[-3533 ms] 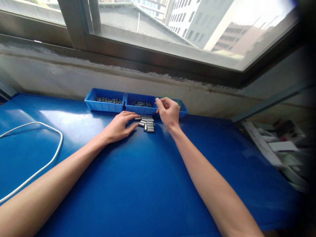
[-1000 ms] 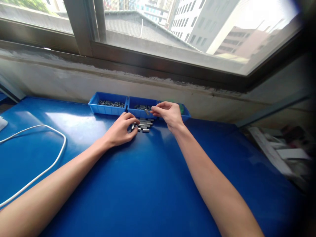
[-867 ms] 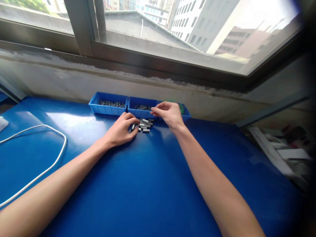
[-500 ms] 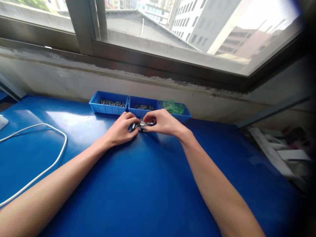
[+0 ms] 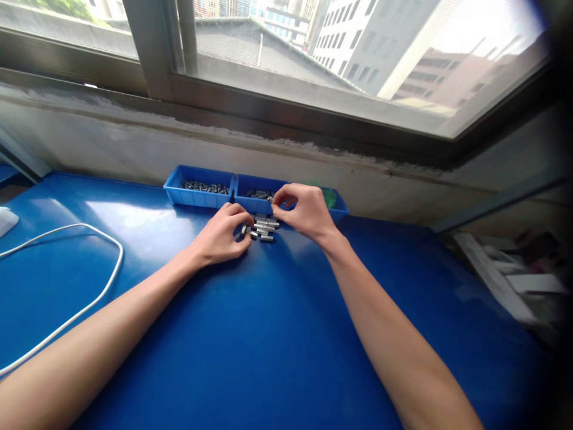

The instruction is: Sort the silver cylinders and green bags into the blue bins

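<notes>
Table (image 5: 250, 334), big and blue, lies under everything. Take the bunch of metal pieces (image 5: 265, 226) as the clock's middle: the left bin (image 5: 197, 197) sits at ten o'clock, the middle bin (image 5: 249, 206) at twelve and the right bin (image 5: 339, 210) at two. The left hand (image 5: 221, 236) rests at nine, its thumb and fingers spread in a curve beside the bunch. At two, the right hand (image 5: 308, 212) seems to pinch one small piece (image 5: 270, 200) by the middle bin's front wall. The step looks like moving pieces between bunch and bin; which way, I cannot tell. Next calls for a soft pinch, kept clear of that wall.
</notes>
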### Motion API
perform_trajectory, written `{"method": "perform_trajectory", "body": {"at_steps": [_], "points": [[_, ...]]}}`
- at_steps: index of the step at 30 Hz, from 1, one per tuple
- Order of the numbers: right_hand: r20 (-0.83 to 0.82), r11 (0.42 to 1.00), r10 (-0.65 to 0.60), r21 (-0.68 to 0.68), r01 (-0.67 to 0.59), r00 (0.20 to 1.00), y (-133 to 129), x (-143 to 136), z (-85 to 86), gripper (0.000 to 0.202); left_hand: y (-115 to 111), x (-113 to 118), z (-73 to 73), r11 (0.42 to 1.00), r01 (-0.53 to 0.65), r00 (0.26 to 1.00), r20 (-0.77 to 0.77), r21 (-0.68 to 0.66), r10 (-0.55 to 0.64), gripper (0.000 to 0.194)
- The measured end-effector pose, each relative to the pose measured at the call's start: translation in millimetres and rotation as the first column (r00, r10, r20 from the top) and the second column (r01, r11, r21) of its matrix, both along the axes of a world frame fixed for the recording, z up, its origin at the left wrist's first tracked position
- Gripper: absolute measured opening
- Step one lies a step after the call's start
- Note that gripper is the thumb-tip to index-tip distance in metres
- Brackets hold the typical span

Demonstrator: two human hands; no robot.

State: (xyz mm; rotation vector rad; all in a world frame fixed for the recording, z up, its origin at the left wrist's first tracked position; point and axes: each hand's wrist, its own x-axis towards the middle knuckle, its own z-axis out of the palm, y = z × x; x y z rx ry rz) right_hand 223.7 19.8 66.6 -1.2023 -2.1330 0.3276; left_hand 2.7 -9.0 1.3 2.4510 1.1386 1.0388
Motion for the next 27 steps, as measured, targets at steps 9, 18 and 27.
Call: {"method": "perform_trajectory", "body": {"at_steps": [9,18,27], "points": [[-0.035,0.997,-0.074,0.006,0.074,0.997,2.0,0.3,2.3,0.013,2.5,-0.6,-3.8,0.995,0.088,0.994,-0.066,0.038,-0.085,0.016],[-0.093,0.993,-0.005,-0.122,-0.006,0.996,-7.6,-8.6,-24.6,0.027,5.5,-1.0,-0.3,0.998,0.021,0.981,0.193,-0.056,-0.01,0.02],[-0.214,0.994,0.098,0.059,-0.087,0.972,-14.4,-15.2,-61.0,0.03,12.6,-5.3,-3.6,0.977,0.044,0.857,0.51,-0.211,0.072,0.031]]}}
